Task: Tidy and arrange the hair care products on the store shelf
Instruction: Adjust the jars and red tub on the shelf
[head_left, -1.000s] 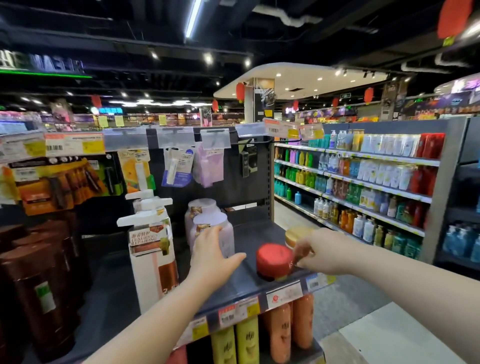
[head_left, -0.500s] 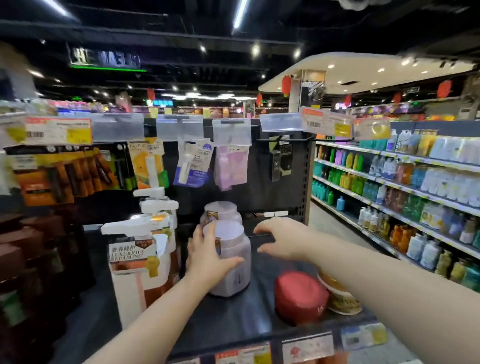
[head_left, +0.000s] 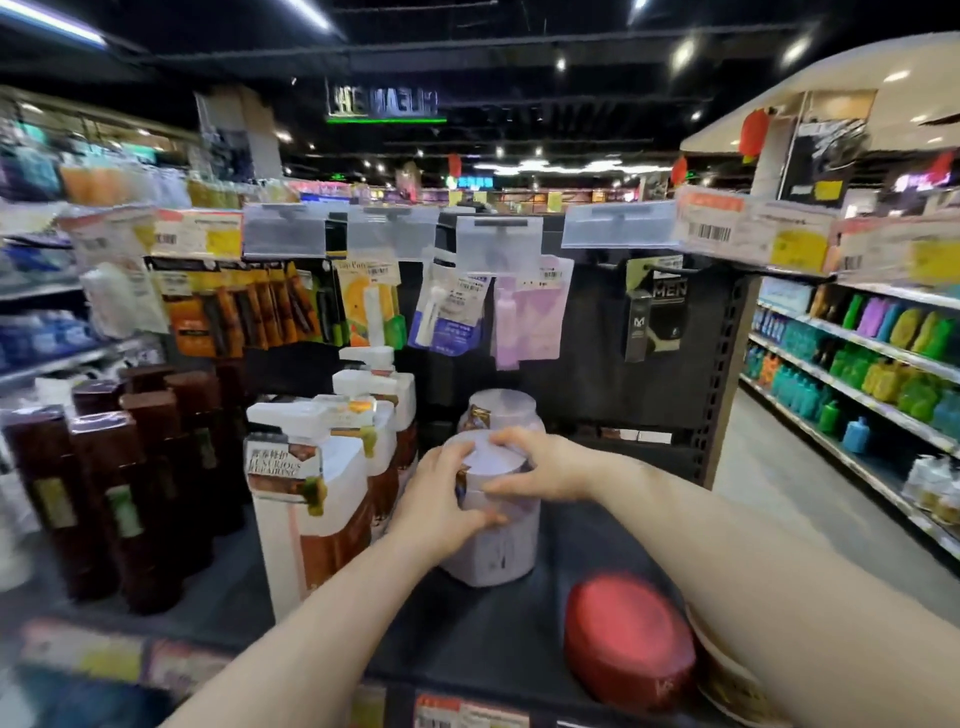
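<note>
A pale lilac jar (head_left: 491, 545) stands upright on the dark shelf (head_left: 483, 644), and both hands hold it. My left hand (head_left: 441, 501) wraps its left side, thumb across the front. My right hand (head_left: 540, 467) grips its lid and right side from above. A second lilac jar (head_left: 501, 410) stands right behind it. White pump bottles (head_left: 311, 488) with brown labels line up to the left. A red-lidded tub (head_left: 628, 639) sits at the front right, with a cream tub (head_left: 727, 670) partly hidden behind my right forearm.
Dark brown bottles (head_left: 119, 499) fill the shelf's left end. Hanging packets (head_left: 524, 322) and price tags (head_left: 748, 234) dangle from hooks above the jars. An aisle (head_left: 810, 519) with shelves of coloured bottles (head_left: 883, 364) runs along the right.
My right hand left the red tub, swung left and came down on the front lilac jar. My left hand kept its hold on that jar. The view turned left.
</note>
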